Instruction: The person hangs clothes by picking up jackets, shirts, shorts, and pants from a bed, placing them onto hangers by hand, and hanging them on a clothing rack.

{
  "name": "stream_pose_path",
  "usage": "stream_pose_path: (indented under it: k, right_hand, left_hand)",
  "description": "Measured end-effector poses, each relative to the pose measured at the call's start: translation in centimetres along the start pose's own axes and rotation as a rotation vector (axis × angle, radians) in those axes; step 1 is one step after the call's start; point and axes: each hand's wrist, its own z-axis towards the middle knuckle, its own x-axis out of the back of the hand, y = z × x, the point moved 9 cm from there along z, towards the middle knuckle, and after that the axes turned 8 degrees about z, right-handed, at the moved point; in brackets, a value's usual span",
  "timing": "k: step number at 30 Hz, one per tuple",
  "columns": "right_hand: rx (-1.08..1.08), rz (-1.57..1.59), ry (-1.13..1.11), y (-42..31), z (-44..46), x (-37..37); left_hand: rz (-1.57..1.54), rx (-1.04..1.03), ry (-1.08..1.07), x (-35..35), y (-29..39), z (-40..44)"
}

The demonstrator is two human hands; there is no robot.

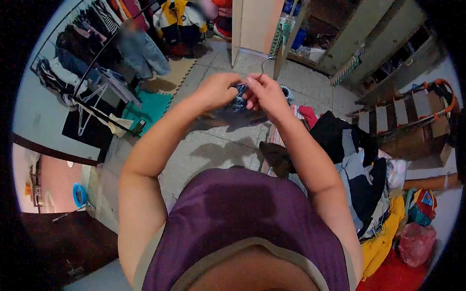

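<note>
In front of my chest, both hands are raised close together over a dark blue and white patterned garment (pixel 238 104). The fingers of my left hand (pixel 218 91) are curled closed at the garment's upper edge. My right hand (pixel 268 97) is closed in a pinch beside it, and the hook of a clothes hanger (pixel 263 65) sticks up from its fingers. Most of the hanger is hidden by the hands and cloth. Below them the garment hangs down, its lower part blurred.
A heap of clothes (pixel 347 160) lies at my right, near a folding ladder (pixel 405 114). A rail of hanging clothes (pixel 73 48) stands at the left, with white hangers (pixel 93 109) on its end. A person (pixel 143 51) is near the rail. Open cupboards (pixel 340 39) stand ahead.
</note>
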Motion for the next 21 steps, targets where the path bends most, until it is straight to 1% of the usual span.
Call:
stream_pose_path:
  k: [1,2,5,8,11,14,17,19,21]
  right_hand:
    - [-0.001,0.009,-0.006,0.5,0.4,0.1]
    - [0.000,0.019,-0.012,1.5,0.9,0.5]
    - [0.038,-0.031,0.034,2.2,0.9,0.2]
    - [0.070,-0.076,0.108,1.9,0.4,0.4]
    - [0.084,-0.111,0.148,3.0,0.7,1.3]
    - [0.109,-0.161,0.181,3.2,0.6,2.1]
    - [0.176,-0.278,0.271,2.8,0.2,2.4]
    - [0.197,-0.369,0.327,2.7,0.3,2.7]
    - [0.246,-0.394,0.296,3.5,0.6,2.4]
  left_hand:
    - [0.053,0.010,0.029,0.1,0.2,-0.3]
    - [0.040,0.004,0.052,0.6,0.6,-0.7]
    - [0.289,0.152,0.080,0.5,-0.9,-1.6]
    - [0.503,0.126,0.130,0.6,-0.6,-2.2]
    - [0.495,0.127,0.223,1.0,-1.2,-3.2]
    - [0.528,0.136,0.163,0.5,-1.2,-3.5]
    - [0.524,0.248,0.247,1.3,-1.0,-3.4]
    - [0.528,0.334,0.192,0.8,-1.6,-2.5]
    - [0.513,0.387,0.169,0.3,-2.2,-1.5]
